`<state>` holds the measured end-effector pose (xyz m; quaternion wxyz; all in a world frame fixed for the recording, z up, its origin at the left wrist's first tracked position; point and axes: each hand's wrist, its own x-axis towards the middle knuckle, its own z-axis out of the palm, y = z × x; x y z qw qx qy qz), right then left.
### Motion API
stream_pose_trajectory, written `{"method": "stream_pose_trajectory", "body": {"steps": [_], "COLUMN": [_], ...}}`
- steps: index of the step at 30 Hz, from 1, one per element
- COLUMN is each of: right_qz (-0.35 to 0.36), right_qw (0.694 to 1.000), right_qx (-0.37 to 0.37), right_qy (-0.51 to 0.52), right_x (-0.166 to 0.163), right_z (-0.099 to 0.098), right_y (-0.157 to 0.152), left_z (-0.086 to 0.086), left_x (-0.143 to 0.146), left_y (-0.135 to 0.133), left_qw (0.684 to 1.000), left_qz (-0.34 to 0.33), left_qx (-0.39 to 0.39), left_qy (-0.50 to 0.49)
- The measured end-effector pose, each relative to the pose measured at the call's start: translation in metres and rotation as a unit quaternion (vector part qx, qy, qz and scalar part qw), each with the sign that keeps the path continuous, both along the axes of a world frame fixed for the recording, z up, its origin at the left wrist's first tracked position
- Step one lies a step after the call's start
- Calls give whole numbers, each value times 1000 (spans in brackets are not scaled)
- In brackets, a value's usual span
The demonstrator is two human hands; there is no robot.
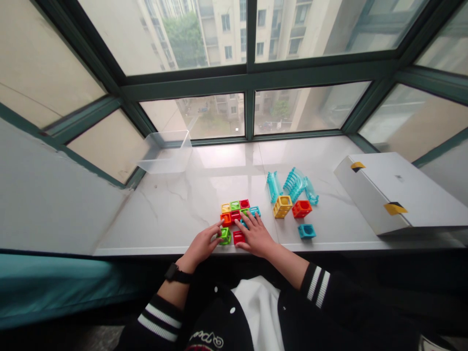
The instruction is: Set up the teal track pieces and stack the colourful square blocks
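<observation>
A tight cluster of coloured, open-sided cube blocks lies on the sill. In it are a yellow block (225, 207), a light green block (234, 205), a red block (244, 203) and an orange block (225, 219). My left hand (204, 242) has its index finger stretched to the orange block, its thumb against the left side of a green block (225, 236). Fingers spread, my right hand (258, 236) rests over the cluster's right part, its thumb at a near red block (239, 237). It partly hides blue pieces, one a blue block (255, 210).
Right of the cluster stand a tall yellow block (282, 207), an orange-red block (302, 209) and a teal block (306, 231). Behind them lie translucent blue track pieces (294, 181). A clear plastic bin (168, 158) sits back left, a white box (409, 190) at right. Windows enclose the marble sill (157, 224).
</observation>
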<state>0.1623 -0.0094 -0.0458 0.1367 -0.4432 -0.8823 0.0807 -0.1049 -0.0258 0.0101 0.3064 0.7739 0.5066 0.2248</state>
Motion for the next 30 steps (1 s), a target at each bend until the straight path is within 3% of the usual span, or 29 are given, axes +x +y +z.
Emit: {"method": "stream_pose_trajectory", "body": {"steps": [6,11,17,22,30], "right_qz": [-14,-26,-23,-7,-45], "right_qw": [1000,999,993,960,902], "right_qx": [0,-13,-10,-58,-101], "right_qy": [10,18,112,274,417], "right_x": [-9,-20,-9,14,49], "right_z": [-2,-3,26,61,77], "right_y": [0,1,-4,-17,-36], "left_z": [7,3,6,11,32], "left_x": [-2,2,20,52,109], "left_y": [-4,-4,-3,-8,-6], "left_qw": [993,957,919,901,870], "left_qz": [66,128,173,151,83], "left_qx": [-23,-67,-93,-119,-180], "left_qy": [-99,-251,-342,-389,-452]}}
